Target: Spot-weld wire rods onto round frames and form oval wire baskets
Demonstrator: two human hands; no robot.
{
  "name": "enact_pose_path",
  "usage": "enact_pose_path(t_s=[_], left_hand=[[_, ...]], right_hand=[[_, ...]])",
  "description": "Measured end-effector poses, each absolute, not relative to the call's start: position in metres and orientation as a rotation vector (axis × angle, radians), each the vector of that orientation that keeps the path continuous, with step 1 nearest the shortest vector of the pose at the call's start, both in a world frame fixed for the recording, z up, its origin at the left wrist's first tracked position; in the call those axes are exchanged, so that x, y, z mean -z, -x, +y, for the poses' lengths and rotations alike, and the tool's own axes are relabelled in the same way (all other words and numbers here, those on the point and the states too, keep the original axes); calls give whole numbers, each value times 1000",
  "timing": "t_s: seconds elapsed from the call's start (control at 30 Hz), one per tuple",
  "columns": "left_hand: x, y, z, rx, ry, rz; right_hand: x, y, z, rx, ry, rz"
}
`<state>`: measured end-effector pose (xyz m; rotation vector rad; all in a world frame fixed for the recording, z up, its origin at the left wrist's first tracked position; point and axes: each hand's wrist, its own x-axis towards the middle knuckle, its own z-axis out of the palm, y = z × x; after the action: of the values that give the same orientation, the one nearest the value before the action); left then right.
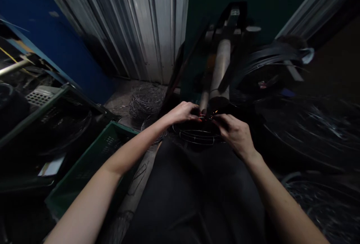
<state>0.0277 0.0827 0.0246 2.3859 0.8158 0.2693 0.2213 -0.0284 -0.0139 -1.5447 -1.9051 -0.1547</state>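
Observation:
My left hand (181, 112) and my right hand (234, 133) both pinch the far rim of a round wire frame (197, 137) of several rings, held flat above my lap. The fingertips meet under the tip of a metal welding arm (221, 67) that comes down from the machine in front of me. Small orange sparks (214, 112) glow where the wire touches the tip. Both hands are closed on the wire.
A green plastic crate (92, 165) stands at my left knee. A pile of wire frames (146, 101) lies on the floor by the corrugated metal wall (135, 22). Dark coils of wire (309, 131) fill the right side. A blue panel (56, 37) stands at left.

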Motion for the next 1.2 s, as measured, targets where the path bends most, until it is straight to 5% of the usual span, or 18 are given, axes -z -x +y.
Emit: enact_pose_path(t_s=[0.3,0.57,1.2], left_hand=[[-24,-13,83,-300,-2346,843],[-23,-9,64,-542,-2531,944],[-23,-23,71,-326,-2340,868]], right_hand=[[46,-262,-45,-139,1673,-1730],[30,-216,-39,252,1668,-1838],[23,-212,-23,52,1521,-1857]])
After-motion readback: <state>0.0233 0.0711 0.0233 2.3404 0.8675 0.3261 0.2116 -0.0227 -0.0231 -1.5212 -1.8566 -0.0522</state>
